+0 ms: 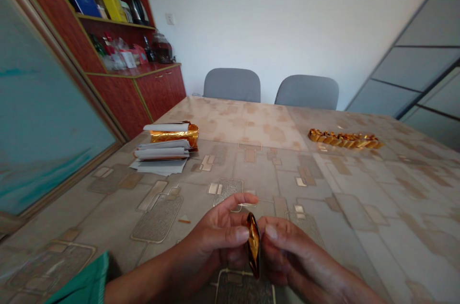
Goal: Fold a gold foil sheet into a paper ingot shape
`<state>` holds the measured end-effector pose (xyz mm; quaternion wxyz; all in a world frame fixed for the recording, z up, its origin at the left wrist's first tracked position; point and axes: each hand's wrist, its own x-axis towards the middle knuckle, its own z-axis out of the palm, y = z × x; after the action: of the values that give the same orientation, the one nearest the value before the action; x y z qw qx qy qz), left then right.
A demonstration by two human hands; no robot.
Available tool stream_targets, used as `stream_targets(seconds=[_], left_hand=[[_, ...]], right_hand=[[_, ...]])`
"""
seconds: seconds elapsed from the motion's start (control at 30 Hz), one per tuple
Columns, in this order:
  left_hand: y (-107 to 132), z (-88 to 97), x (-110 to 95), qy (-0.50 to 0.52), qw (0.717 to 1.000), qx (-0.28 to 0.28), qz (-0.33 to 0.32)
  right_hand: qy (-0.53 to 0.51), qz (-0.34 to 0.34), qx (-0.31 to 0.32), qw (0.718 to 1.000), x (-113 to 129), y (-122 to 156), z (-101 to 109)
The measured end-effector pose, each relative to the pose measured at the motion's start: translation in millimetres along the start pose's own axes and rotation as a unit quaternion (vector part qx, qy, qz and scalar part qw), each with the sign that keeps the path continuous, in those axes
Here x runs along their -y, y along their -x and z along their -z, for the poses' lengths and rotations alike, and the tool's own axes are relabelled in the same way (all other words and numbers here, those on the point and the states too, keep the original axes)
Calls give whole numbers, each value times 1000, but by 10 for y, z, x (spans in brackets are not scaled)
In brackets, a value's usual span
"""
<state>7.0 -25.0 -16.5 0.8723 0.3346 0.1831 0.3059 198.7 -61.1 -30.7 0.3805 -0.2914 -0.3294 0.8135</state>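
Well, a folded gold foil piece (253,245) pinched upright between two hands, low over the desk (362,213).
Farther along the desk's patterned cover, a stack of white paper strips (161,154) sits under a crumpled gold foil sheet (174,135) toward the left, while a row of folded gold pieces (344,139) lies well apart toward the right. Two grey chairs (232,84) stand beyond the far edge, beside a red wooden cabinet (158,93). The held piece is narrow, shiny and pointed at both ends, with dark edges. The fingers (240,234) of the left hand (215,241) and the right hand (291,251) close on it from either side, the left forefinger curving above, so it sits between both thumbs.
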Motion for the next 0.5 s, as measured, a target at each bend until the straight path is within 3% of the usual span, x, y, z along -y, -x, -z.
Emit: stream_targets(seconds=[0.2,0.5], left_hand=[[-3,15,33,-37,999,-22,-4],[33,-54,24,-54,997,-58,4]], right_hand=[[-39,-3,6,999,-25,-12,-18],[-4,-6,3,1000,-31,-18,-47]])
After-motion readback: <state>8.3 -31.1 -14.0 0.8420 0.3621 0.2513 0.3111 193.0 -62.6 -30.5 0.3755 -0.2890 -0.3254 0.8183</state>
